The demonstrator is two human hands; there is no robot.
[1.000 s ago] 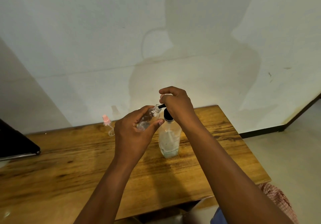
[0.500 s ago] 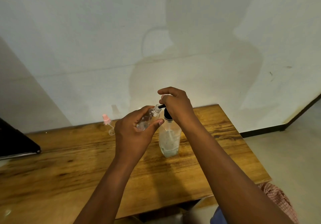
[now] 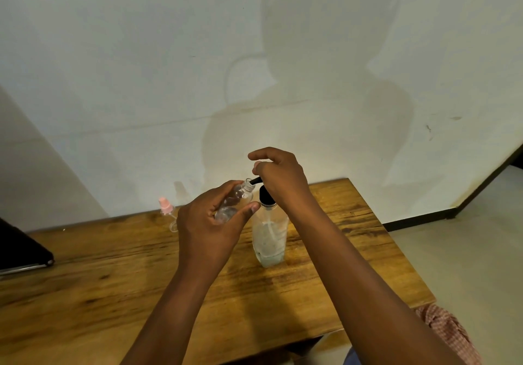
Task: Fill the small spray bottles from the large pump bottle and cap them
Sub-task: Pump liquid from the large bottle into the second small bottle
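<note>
My left hand (image 3: 206,231) grips a small clear spray bottle (image 3: 235,200) with no cap, tilted so that its open mouth meets the black nozzle (image 3: 256,180) of the pump. The large pump bottle (image 3: 270,237) stands upright on the wooden table (image 3: 85,294), clear-walled with a little liquid at its bottom. My right hand (image 3: 280,178) sits on top of the pump head with its fingers curled over it, hiding the head. A pink spray cap (image 3: 165,207) with its dip tube rests at the table's back edge, to the left of my hands.
A dark flat object (image 3: 17,248) lies on the table's left end. The white wall runs just behind the table. The table's right edge drops to a pale floor, and checked cloth (image 3: 447,328) shows at the lower right.
</note>
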